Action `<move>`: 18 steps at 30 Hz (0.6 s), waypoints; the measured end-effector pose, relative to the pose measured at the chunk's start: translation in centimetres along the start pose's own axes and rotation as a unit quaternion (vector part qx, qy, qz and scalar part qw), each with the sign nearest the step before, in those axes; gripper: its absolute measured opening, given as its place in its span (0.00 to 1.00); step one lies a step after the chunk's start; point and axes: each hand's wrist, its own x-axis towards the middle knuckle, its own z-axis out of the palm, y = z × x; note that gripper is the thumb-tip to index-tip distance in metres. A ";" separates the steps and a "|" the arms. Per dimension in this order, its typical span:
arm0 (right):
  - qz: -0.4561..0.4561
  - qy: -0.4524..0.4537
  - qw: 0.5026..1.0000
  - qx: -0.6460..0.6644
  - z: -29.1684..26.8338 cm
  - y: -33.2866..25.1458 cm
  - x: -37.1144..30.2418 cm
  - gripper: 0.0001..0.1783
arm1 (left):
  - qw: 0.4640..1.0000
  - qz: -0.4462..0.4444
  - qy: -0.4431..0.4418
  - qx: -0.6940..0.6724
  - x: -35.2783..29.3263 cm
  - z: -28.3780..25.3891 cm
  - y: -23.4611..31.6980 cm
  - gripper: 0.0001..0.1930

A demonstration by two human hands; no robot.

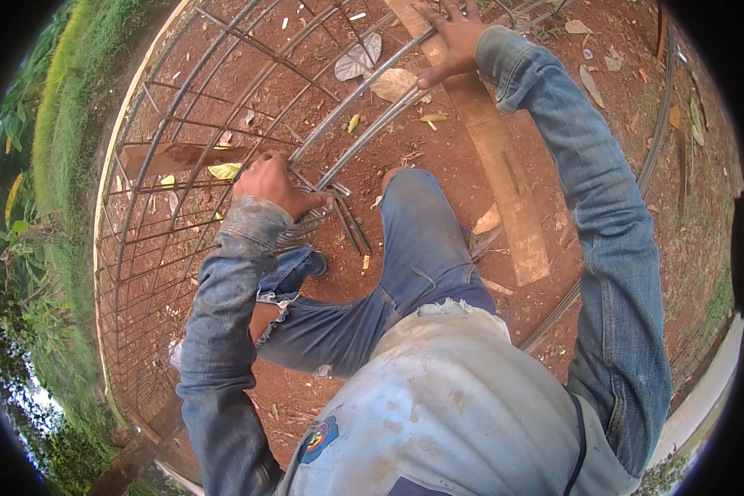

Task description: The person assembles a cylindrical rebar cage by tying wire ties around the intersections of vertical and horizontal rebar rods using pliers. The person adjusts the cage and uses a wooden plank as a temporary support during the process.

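Rods (370,136) under left hand (271,183) and right hand (457,41)

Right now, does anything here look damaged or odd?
Yes: the jeans are torn on the left leg, leaving a pale frayed edge and bare skin showing. The pale shirt is also blotched with brown stains.

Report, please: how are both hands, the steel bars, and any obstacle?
Left hand at near part of steel bars, grip unclear. Right hand spread across them, farther out. Wooden plank beneath right hand; rebar cage at left.
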 end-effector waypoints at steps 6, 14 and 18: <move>-0.038 -0.150 0.976 0.152 -2.6 0.9 0.6 0.74 | 0.999 0.014 0.042 0.016 -0.1 0.5 -0.1 0.44; -0.027 -0.087 0.993 0.068 -2.1 0.4 0.4 0.74 | 0.999 0.022 0.035 0.016 0.8 0.1 0.8 0.43; -0.026 -0.121 0.984 0.132 -2.1 0.7 0.3 0.75 | 0.997 0.045 0.050 -0.031 0.9 0.7 0.2 0.44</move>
